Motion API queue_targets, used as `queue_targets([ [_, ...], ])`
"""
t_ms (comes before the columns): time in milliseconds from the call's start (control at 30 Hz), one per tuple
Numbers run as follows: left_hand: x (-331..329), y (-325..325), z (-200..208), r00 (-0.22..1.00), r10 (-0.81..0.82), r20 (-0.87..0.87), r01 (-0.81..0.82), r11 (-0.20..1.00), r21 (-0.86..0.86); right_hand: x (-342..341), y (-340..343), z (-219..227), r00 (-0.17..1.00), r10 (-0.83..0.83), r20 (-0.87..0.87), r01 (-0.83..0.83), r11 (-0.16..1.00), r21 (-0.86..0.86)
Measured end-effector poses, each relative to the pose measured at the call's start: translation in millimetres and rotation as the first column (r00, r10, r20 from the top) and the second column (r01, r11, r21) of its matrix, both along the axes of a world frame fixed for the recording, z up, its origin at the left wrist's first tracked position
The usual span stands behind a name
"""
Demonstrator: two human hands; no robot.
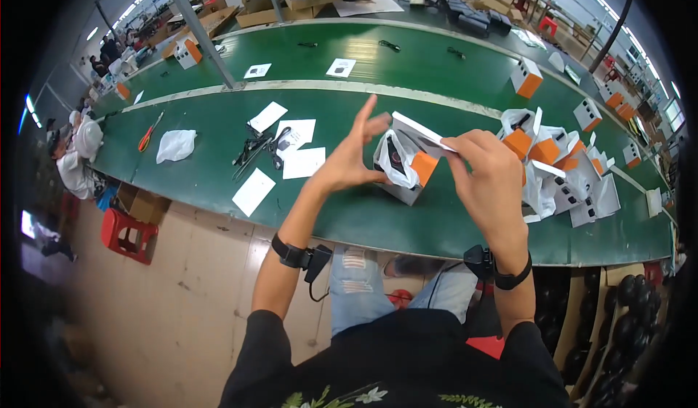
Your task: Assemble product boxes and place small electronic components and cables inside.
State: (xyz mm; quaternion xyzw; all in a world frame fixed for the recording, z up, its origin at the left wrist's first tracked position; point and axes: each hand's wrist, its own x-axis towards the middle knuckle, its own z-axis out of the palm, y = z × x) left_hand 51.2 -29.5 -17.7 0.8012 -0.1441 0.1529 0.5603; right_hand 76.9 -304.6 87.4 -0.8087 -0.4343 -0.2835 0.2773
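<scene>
In front of me on the green table stands a small white and orange box (404, 191) with its top open. Inside it sits a dark item wrapped in a white plastic bag (395, 159). My right hand (486, 179) pinches the raised white lid (420, 133) of the box between thumb and fingers. At the box's left side is my left hand (349, 154), fingers spread and thumb by the lower wall; whether it touches the box I cannot tell. Left of it lie white paper sheets (304, 162) and several black cables (253, 148).
More opened boxes with white bags (552, 157) crowd the table to the right. A screwdriver (149, 133) and a white plastic bag (177, 146) lie on the left. Beyond a pale rail runs a green conveyor belt (422, 63) carrying leaflets, cables and boxes. A red stool (129, 235) stands at left.
</scene>
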Motion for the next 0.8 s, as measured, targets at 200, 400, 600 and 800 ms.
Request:
queue_targets([
  [200, -22, -38, -19, 0.981, 0.149, -0.123, -0.137, 0.986, 0.095, 10, 17, -6, 0.975, -0.089, 0.203, 0.14, 0.958, -0.252],
  [400, -17, -44, -18, 0.976, 0.205, -0.072, -0.206, 0.978, -0.006, 24, 29, -3, 0.957, 0.001, 0.289, 0.117, 0.913, -0.392],
  [600, -37, -19, -24, 0.968, 0.23, -0.098, -0.23, 0.973, 0.01, 4, 47, -10, 0.972, 0.107, 0.21, -0.01, 0.908, -0.418],
  [800, -35, -46, -29, 0.997, 0.043, -0.06, -0.05, 0.991, -0.122, 40, 28, -49, 0.992, 0.09, 0.085, -0.059, 0.949, -0.31],
])
